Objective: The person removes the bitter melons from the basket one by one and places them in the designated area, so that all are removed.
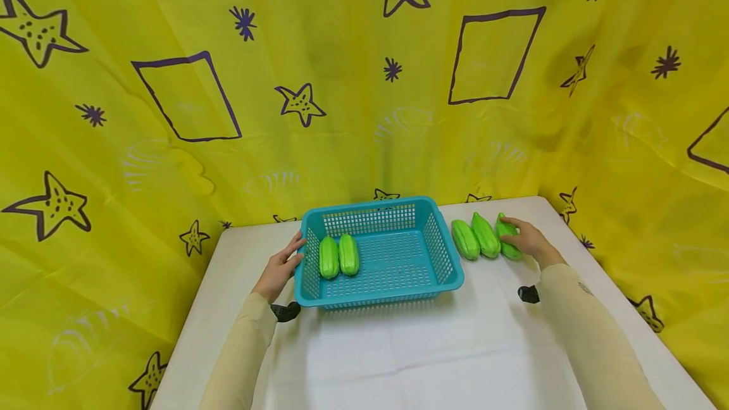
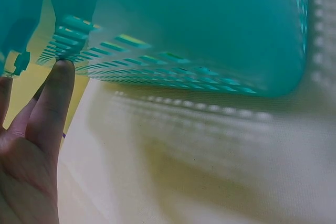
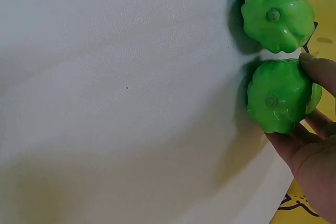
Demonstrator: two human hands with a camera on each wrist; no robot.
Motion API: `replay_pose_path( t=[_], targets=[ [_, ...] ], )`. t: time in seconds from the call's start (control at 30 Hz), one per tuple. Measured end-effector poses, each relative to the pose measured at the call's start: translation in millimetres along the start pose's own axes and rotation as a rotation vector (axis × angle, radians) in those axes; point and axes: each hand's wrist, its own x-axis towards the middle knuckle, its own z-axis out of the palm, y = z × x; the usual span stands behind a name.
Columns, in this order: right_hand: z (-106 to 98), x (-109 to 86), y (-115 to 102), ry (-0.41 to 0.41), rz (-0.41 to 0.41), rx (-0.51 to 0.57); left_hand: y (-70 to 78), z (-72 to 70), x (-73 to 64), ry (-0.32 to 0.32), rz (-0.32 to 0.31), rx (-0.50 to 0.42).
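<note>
A teal plastic basket [image 1: 370, 299] stands on the table, holding two green papayas, one [image 1: 328, 258] beside the other [image 1: 348, 255], at its left end. My left hand [image 1: 279, 271] touches the basket's left side, fingers extended at the rim; in the left wrist view a fingertip [image 2: 64, 66] meets the perforated wall. Right of the basket, three more papayas lie in a row: a left one [image 1: 466, 239], a middle one [image 1: 485, 236] and a right one [image 1: 509, 236]. My right hand [image 1: 529, 239] grips the rightmost, thumb and fingers [image 3: 317, 69] on opposite sides of its ribbed body.
A white cloth [image 1: 398, 359] covers the table. Yellow curtains [image 1: 342, 157] with star patterns hang close behind it and along both sides. Dark wrist devices [image 1: 286, 312] show below each hand.
</note>
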Motion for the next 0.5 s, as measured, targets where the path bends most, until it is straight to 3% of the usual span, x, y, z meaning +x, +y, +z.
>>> replay_pose_path(
  t=[0.23,0.5],
  targets=[
    [0.9,2.2,-1.6,0.003,0.025,0.016,0.7,-1.1,-0.2,-0.001,-0.003,-0.007],
    [3.6,4.7,-1.4,0.004,-0.011,0.014,3.7,-0.1,-1.5,-0.01,-0.006,-0.026]
  ],
)
